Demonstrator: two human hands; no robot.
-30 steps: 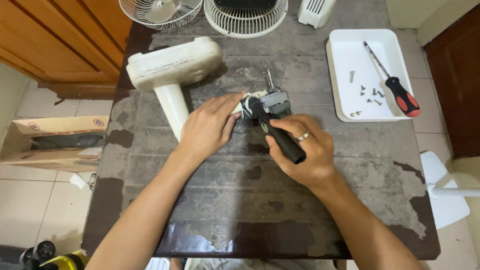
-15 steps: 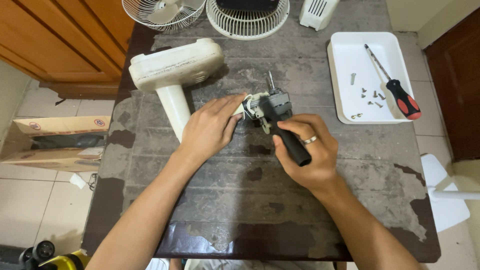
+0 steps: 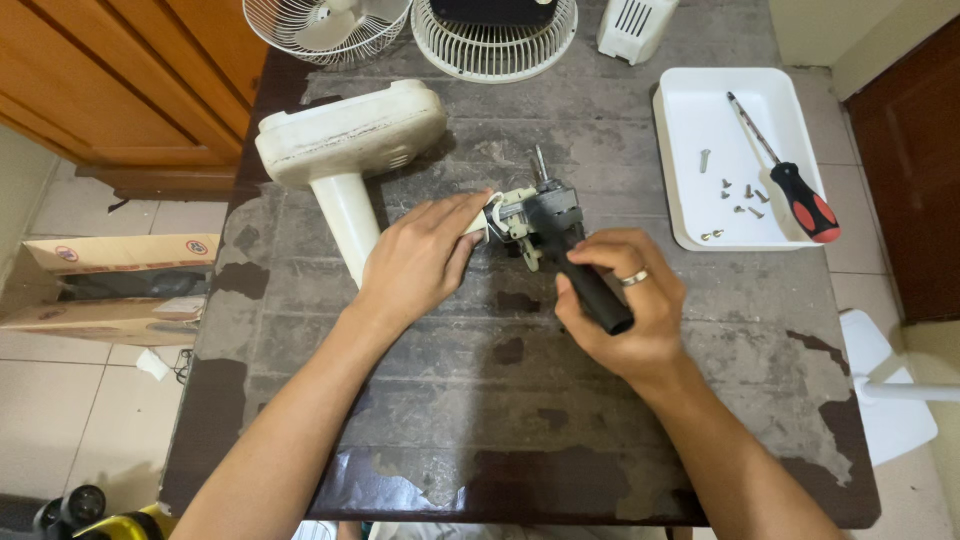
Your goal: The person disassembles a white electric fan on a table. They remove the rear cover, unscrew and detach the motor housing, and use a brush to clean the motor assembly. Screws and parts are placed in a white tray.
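Head view: left hand (image 3: 415,262) grips one fan motor (image 3: 535,215); right hand (image 3: 625,305) grips one black-handled screwdriver (image 3: 590,285).

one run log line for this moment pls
left hand: steadies fan motor | right hand: grips black-handled tool against motor | tray: screws, red-black screwdriver
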